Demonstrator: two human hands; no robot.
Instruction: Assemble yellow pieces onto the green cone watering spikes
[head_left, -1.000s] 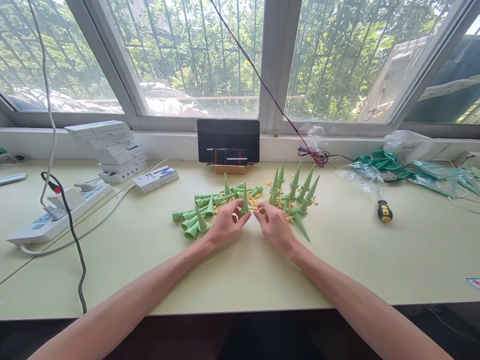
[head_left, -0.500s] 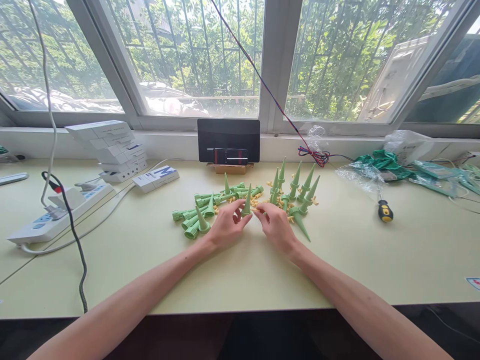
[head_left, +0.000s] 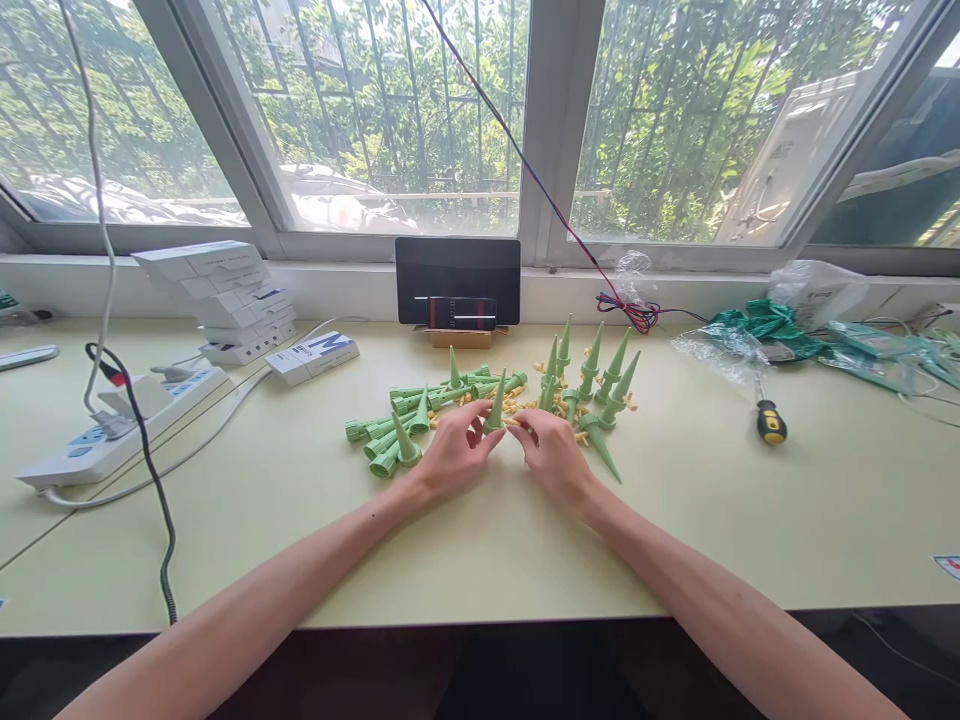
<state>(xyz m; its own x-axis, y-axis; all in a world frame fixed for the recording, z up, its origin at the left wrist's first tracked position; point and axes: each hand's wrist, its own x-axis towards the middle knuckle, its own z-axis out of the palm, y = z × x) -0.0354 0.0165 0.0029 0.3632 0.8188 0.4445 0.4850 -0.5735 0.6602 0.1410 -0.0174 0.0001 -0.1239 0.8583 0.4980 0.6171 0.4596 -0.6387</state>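
My left hand (head_left: 452, 445) is closed around the base of a green plastic plant watering spike (head_left: 496, 402), which points up. Between the thumb and finger of my right hand (head_left: 553, 452) is a small yellow valve (head_left: 512, 421), held against the right side of that spike's base; the fingers partly hide where they meet. Left of my hands lie several green spikes and tubes (head_left: 386, 440). On the right stand several spikes fitted with yellow valves (head_left: 592, 362), and one green spike (head_left: 602, 450) lies tilted towards me. Loose yellow valves (head_left: 517, 395) are scattered behind my hands.
A phone (head_left: 461, 313) leans before a dark tablet-like screen (head_left: 457, 265) at the back. White boxes (head_left: 240, 300) and a power strip (head_left: 127, 425) with cables occupy the left. A screwdriver (head_left: 770, 422) and crumpled plastic bags (head_left: 772, 325) lie right.
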